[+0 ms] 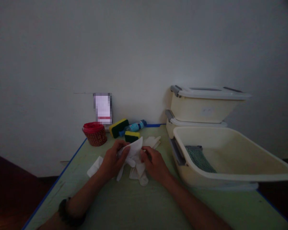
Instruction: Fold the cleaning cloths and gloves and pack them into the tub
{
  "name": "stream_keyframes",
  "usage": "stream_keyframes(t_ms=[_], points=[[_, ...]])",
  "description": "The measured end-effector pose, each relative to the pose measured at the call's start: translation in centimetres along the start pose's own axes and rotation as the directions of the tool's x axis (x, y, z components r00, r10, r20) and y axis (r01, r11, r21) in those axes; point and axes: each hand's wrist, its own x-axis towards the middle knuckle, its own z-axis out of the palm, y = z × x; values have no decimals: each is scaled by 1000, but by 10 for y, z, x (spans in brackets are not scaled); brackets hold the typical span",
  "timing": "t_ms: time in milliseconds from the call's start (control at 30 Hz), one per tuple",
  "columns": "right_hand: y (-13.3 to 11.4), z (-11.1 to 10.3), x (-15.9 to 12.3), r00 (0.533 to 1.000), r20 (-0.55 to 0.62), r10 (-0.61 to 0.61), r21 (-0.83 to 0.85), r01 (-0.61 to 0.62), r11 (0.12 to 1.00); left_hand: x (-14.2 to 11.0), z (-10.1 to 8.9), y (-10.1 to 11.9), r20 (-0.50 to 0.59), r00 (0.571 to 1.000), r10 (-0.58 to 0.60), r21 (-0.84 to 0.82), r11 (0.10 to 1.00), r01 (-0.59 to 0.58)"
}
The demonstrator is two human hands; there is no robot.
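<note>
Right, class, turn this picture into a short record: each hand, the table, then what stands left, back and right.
Left hand: pinching a white glove
Right hand: at the same glove's edge
Table: pale green, blue edging
Left: reddish woven basket
Back: two yellow-and-green sponges, blue bottle
Right: open cream bin with green cloth, lidded bin behind

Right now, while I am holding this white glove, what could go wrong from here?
The white glove is pinched by the left grip and the right grip, so it might tear if pulled hard. Another glove lies just behind and could get dragged along. The blue bottle lies on its side, so a bump may set it rolling.
</note>
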Motion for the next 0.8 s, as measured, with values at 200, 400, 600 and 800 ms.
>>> stream_keyframes(t_ms=[200, 400, 600, 800], points=[[0, 0, 0, 999, -14, -44, 1, 44, 999, 0, -5, 3, 164, 977, 138, 16, 990, -142], [0, -2, 2, 987, -117, -113, 35, 118, 992, 1, -1, 2, 164, 975, 149, -68, 988, -139], [-5, -3, 0, 979, -129, -161, 94, 173, 980, 3, 5, -2, 131, 991, -39, -29, 999, 44], [-12, -4, -3, 986, -73, -147, 161, 157, 974, 1, 5, 0, 247, 966, -72, -44, 995, 85]])
